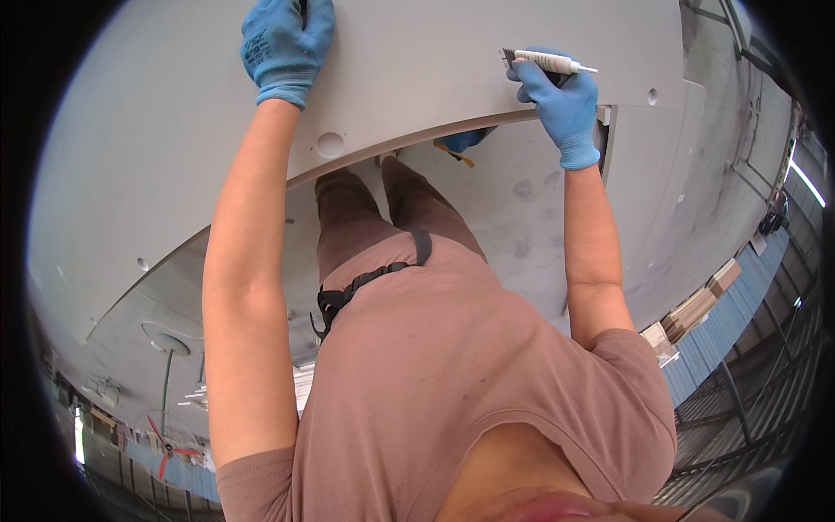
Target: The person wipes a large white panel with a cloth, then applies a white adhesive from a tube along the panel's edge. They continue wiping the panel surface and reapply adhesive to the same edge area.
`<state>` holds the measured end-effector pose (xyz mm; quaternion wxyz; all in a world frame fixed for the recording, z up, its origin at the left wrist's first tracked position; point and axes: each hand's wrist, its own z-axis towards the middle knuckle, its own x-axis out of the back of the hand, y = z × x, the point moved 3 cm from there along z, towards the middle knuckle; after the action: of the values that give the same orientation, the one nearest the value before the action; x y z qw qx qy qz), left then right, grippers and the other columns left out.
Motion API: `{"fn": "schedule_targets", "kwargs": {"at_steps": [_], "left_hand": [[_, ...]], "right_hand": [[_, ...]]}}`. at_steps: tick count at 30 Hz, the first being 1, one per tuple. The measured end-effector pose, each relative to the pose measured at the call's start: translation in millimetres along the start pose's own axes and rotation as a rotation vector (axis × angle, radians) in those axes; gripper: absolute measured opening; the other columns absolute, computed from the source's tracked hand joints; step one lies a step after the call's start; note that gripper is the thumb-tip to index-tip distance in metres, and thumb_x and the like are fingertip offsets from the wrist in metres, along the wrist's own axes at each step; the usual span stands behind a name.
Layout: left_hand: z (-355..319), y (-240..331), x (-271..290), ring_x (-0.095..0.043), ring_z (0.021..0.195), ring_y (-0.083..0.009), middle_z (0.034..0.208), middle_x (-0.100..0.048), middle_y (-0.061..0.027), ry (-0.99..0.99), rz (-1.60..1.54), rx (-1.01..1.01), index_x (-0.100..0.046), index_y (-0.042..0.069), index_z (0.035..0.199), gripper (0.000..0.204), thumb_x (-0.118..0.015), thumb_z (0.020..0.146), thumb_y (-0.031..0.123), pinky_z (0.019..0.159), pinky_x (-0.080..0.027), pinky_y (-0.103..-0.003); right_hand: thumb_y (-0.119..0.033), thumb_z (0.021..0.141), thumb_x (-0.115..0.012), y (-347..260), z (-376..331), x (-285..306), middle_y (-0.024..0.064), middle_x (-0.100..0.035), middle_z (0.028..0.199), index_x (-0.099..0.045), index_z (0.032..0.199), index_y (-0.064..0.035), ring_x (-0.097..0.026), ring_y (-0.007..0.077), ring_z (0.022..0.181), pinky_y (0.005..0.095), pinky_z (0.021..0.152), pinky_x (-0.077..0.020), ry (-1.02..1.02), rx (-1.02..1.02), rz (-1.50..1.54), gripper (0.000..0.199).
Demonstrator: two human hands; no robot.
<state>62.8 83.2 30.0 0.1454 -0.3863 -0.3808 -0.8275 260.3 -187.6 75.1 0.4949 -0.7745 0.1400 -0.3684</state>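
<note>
Your right hand [559, 103] is closed around a white nozzle-tipped tube [550, 62] over the pale grey panel [417, 61], best held steady with light pressure; your left hand [289, 50], fingers cropped, has an indiscernible grip.

My blue-gloved left hand [289, 52] is sitting at the upper left, running partly past the frame's top edge. My right hand [557, 96], gloved alike, is holding its fingers [534, 80] bent at the upper right. Both bare forearms [250, 196] are pointing upward.
</note>
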Motion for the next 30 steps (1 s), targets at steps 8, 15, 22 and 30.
{"fn": "schedule_targets", "kwargs": {"at_steps": [8,15,22,30], "left_hand": [[0,-1,-1,-0.069,0.084,-0.0357,0.091,-0.074,-0.0159,-0.010,-0.035,-0.029,-0.075,0.007,0.095,0.017,-0.069,0.098,0.023,0.078,-0.055,-0.046],[-3,-2,-2,-0.068,0.083,-0.0359,0.090,-0.073,-0.0157,0.010,0.009,-0.024,-0.074,0.007,0.096,0.017,-0.069,0.098,0.023,0.077,-0.054,-0.046],[0,0,0,-0.069,0.082,-0.0360,0.088,-0.073,-0.0161,0.019,0.004,-0.047,-0.075,0.006,0.095,0.017,-0.069,0.098,0.022,0.076,-0.055,-0.046],[1,2,1,-0.070,0.081,-0.0357,0.087,-0.073,-0.0165,0.013,-0.010,-0.019,-0.076,0.006,0.095,0.017,-0.069,0.098,0.021,0.076,-0.056,-0.045]], "right_hand": [[-0.019,0.099,-0.076,19,5,8,0.0111,-0.079,0.090,-0.076,0.109,0.0033,-0.071,0.0122,0.071,0.0267,0.064,-0.0597,0.017,-0.198,0.243,0.025],[-0.015,0.097,-0.078,19,-1,-5,0.0078,-0.079,0.095,-0.078,0.110,0.0018,-0.073,0.0121,0.083,0.0272,0.072,-0.0605,-0.203,-0.080,-0.002,0.021],[-0.024,0.093,-0.081,14,5,-16,0.0042,-0.077,0.087,-0.082,0.104,-0.0054,-0.070,0.0107,0.076,0.0283,0.073,-0.0583,-0.285,-0.059,-0.072,0.022],[-0.018,0.094,-0.078,4,20,-21,0.0045,-0.077,0.091,-0.081,0.107,-0.0045,-0.069,0.0114,0.077,0.0281,0.072,-0.0581,-0.336,0.110,-0.291,0.019]]}}
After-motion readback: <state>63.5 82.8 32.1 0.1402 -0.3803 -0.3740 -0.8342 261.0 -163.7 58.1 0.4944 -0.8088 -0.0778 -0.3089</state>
